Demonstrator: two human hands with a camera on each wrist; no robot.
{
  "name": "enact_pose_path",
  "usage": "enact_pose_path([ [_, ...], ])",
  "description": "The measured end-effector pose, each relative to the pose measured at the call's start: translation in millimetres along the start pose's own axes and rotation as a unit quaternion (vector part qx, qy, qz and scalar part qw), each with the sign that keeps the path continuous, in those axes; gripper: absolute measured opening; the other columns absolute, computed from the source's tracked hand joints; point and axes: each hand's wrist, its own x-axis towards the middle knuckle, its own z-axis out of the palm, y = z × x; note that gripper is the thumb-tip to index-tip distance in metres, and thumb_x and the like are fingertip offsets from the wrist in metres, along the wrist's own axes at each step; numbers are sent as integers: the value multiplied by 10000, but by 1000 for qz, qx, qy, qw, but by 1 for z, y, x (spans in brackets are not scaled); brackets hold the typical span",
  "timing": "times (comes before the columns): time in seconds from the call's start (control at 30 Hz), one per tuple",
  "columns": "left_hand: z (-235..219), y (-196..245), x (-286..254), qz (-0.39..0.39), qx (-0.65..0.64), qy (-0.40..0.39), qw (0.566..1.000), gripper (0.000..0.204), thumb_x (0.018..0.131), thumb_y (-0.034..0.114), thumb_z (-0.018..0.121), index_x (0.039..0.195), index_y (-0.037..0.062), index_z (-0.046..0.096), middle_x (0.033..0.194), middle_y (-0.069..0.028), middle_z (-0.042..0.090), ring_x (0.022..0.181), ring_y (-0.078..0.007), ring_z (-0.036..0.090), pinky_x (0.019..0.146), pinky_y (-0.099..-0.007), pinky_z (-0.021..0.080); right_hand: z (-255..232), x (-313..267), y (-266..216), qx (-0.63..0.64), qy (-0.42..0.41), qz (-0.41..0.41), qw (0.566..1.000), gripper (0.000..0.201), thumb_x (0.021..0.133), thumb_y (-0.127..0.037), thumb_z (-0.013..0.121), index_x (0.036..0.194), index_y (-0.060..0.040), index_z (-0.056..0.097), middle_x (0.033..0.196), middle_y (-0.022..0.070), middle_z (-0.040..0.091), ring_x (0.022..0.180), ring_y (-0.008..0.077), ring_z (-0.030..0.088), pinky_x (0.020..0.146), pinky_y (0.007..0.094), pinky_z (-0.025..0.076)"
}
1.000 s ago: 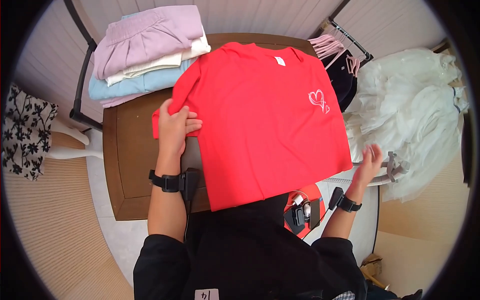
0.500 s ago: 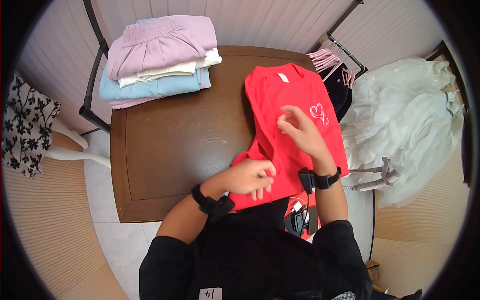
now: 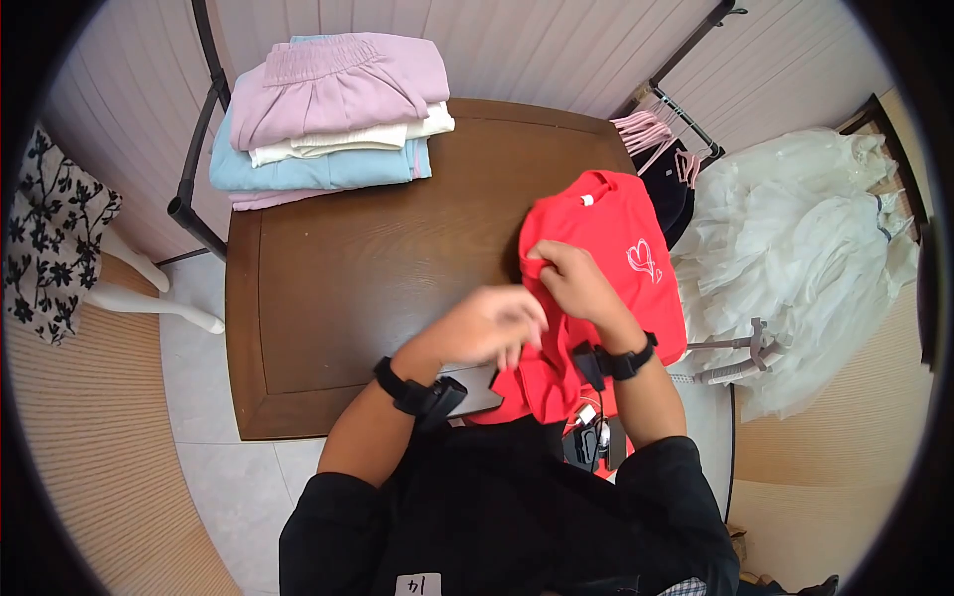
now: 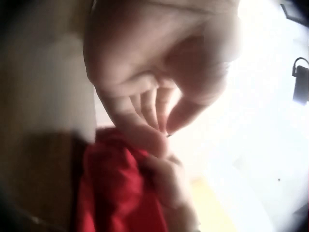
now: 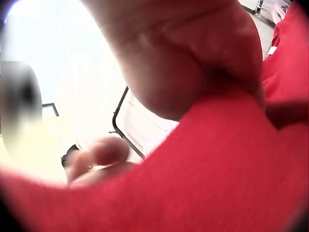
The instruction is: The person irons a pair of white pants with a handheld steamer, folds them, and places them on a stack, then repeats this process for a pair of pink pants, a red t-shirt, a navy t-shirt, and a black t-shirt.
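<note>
The red T-shirt [image 3: 636, 223], with a white heart print and a white neck label, lies partly folded on the right side of the brown table [image 3: 378, 228]. Its near left part is bunched into loose folds. My right hand [image 3: 581, 285] grips the shirt's left edge, fingers curled over the fabric; the right wrist view shows red cloth [image 5: 231, 159] running out from under that hand. My left hand [image 3: 490, 326], blurred, hovers by the bunched fabric with its fingers loosely bent. In the left wrist view, no cloth shows between the thumb and fingers of the left hand [image 4: 159, 72].
Folded garments in lilac, white and light blue form a stack [image 3: 338, 109] at the table's back left. Pink hangers [image 3: 644, 131] hang on a rack at the right, beside a white ruffled dress [image 3: 795, 258]. A mannequin's leg [image 3: 149, 306] stands at the left.
The shirt's left side has come in from the left and bunched up at the right. My left hand moved right with it, then lifted off. My right hand came in and took the edge.
</note>
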Motion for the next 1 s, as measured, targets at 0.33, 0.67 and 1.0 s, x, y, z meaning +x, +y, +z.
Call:
enact_pose_path([
  [0.33,-11,-10,19,123,286,135,941,565,817,-65,581,1358,61,480,1384,-136,445,1140,-228,531,938,-345,483,-82,-100,-74,213,-158,-160,951,119,764,111,416,759,10,478,1237,300,589,1085,353,620,936,367,461],
  [0.67,58,-41,76,159,531,39,831,709,789,76,721,1427,125,416,1482,-210,350,1309,-407,418,1062,-442,396,-111,-162,-96,304,-83,-259,913,208,841,92,474,663,-9,512,1151,363,608,743,329,673,648,331,533],
  [1.0,56,-47,129,312,372,95,869,118,830,14,582,944,27,610,1078,-167,628,1036,-390,584,888,-442,483,-142,-193,-109,241,74,-266,930,241,840,1,538,613,-27,465,1005,404,630,690,291,693,621,337,565],
])
